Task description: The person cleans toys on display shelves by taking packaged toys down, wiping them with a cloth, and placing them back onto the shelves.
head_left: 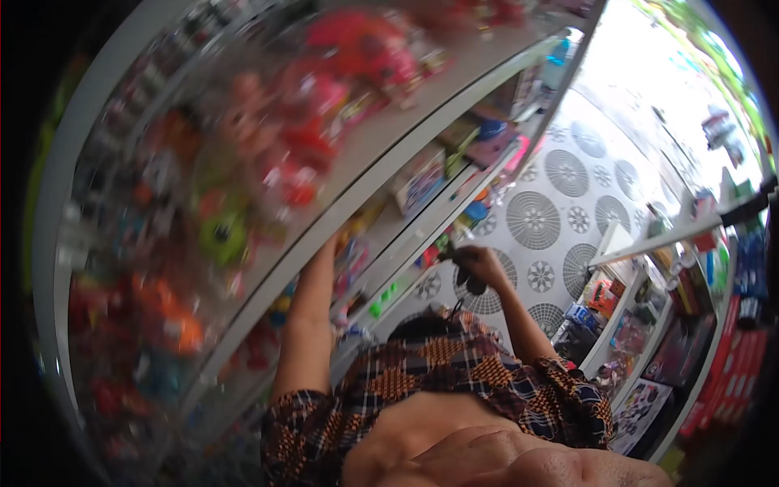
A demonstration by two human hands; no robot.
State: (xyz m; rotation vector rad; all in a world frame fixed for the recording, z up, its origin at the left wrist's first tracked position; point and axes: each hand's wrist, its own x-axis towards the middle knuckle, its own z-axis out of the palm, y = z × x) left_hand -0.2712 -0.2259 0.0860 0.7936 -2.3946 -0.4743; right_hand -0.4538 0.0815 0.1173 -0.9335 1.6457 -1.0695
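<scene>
Beside packed shelving, with both arms stretched forward. Reaching in under the upper shelf [369, 185] with the left forearm [310, 312], and so with the left hand hidden beyond the edge; cannot tell there whether spread, pressed together or pinching. Well to the right, seen against the patterned floor [540, 276], holding the right hand [480, 264] with fingers bent together, apparently pinching a small dark item [449, 253] just beside the lower shelf's outer edge; too blurred to name. By judgement, in the middle of handling goods: reaching in on one side, gripping on the other. Calling next for a steady pinch on the right and care around the shelf edge on the left.

On the upper shelf, wrapped goods in heaps: red packs [357, 49], a round green piece [223, 235], an orange one [174, 321]. On the far right, a second rack [665, 239] with boxes [600, 296]; at top right, bright light.
</scene>
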